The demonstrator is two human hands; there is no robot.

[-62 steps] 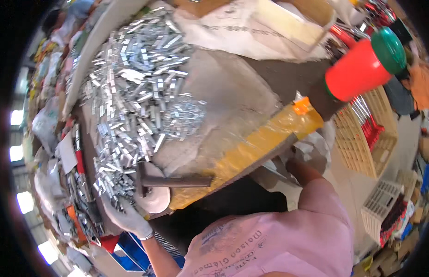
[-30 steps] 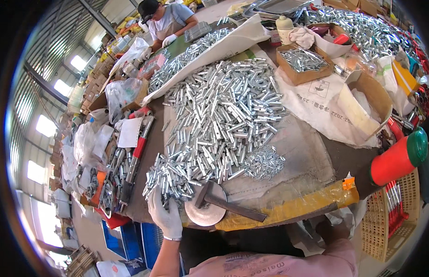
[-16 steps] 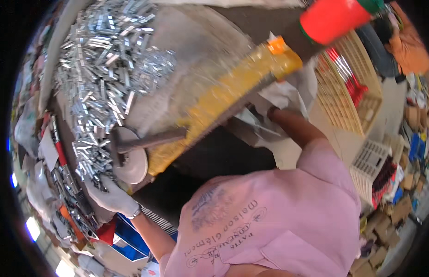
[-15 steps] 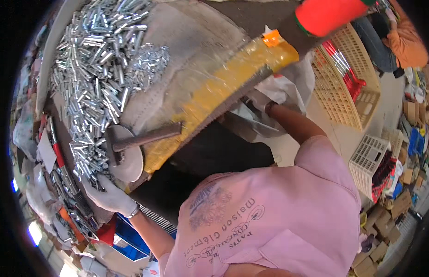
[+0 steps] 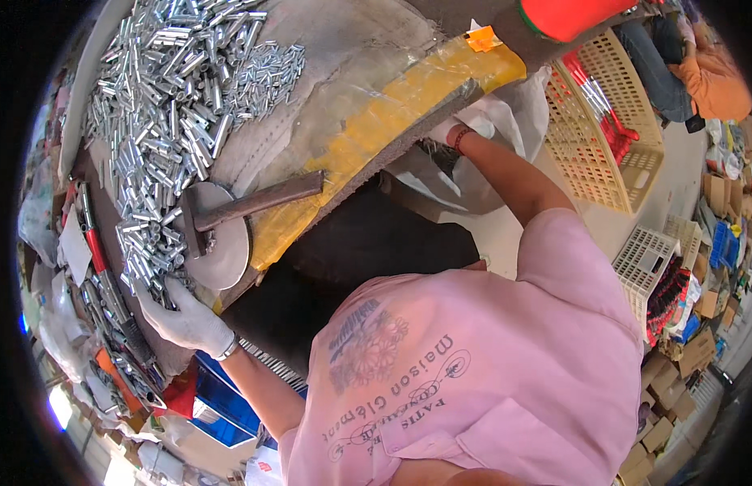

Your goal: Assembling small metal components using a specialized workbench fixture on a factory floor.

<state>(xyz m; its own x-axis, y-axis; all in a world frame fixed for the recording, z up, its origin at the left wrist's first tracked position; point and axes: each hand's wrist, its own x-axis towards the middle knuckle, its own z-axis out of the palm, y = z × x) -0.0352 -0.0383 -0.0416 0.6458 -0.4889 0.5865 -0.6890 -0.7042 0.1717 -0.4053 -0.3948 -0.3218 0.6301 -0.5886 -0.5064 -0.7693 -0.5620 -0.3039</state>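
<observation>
My left hand (image 5: pixel 184 321), in a white glove, lies at the near end of a large heap of short silver metal tubes (image 5: pixel 175 121). Its fingers and thumb are spread against the nearest tubes. My right hand (image 5: pixel 447 132), gloved too, reaches into a white plastic sack (image 5: pixel 509 121) hanging beyond the bench edge. The sack and the edge hide its fingers. Between the hands, a hammer (image 5: pixel 259 200) rests with its head on a round metal disc (image 5: pixel 223 257). Smaller silver pins (image 5: pixel 267 77) form a pile beside the tubes.
Yellow tape (image 5: pixel 376 138) covers the bench's near edge. Long tools with a red part (image 5: pixel 95 247) lie along the left side. A cream crate (image 5: pixel 590 154) holding red-handled tools stands right, below a red cylinder (image 5: pixel 566 16). Another person (image 5: pixel 708 81) sits at the far right.
My right hand has shifted slightly up and left at the sack, and more of its glove shows. My left hand stays at the near end of the tubes. The view has moved a little.
</observation>
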